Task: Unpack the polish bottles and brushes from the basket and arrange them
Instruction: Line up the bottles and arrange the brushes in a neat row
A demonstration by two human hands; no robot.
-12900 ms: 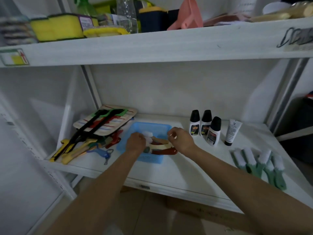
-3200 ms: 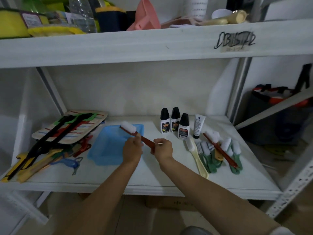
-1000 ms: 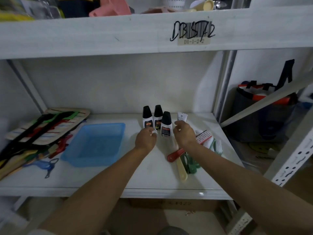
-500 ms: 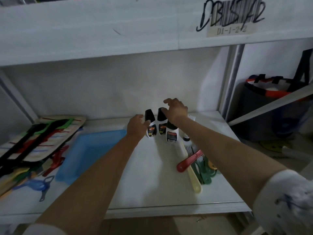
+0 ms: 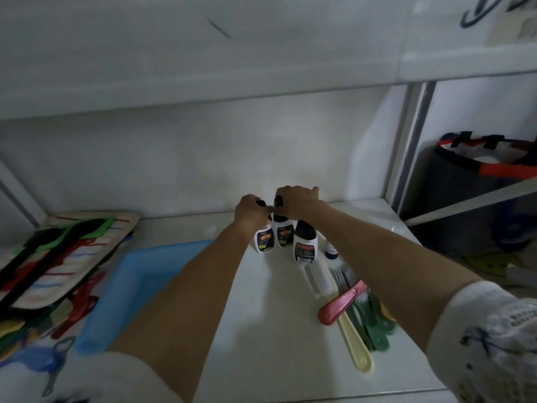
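Note:
Three white polish bottles with black caps stand side by side at the back of the white shelf. My left hand (image 5: 250,212) grips the cap of the left bottle (image 5: 265,241). My right hand (image 5: 295,200) closes over the cap of the middle bottle (image 5: 284,235). The right bottle (image 5: 304,247) stands untouched in front of them. A small white tube (image 5: 331,250) peeks out beside my right forearm. The brushes lie to the right: a red-handled one (image 5: 341,302), a cream one (image 5: 353,337) and green ones (image 5: 374,324). The blue basket (image 5: 130,289) sits at left, partly behind my left arm.
A striped board with black utensils (image 5: 58,257) leans at far left, with red clips (image 5: 78,309) and a blue opener (image 5: 43,362) in front of it. The upper shelf (image 5: 203,53) hangs close overhead. A dark bag (image 5: 479,184) stands outside the rack at right.
My head has moved closer in under the upper shelf. Both hands went from hovering near the bottles to closing on the caps of the left and middle bottles.

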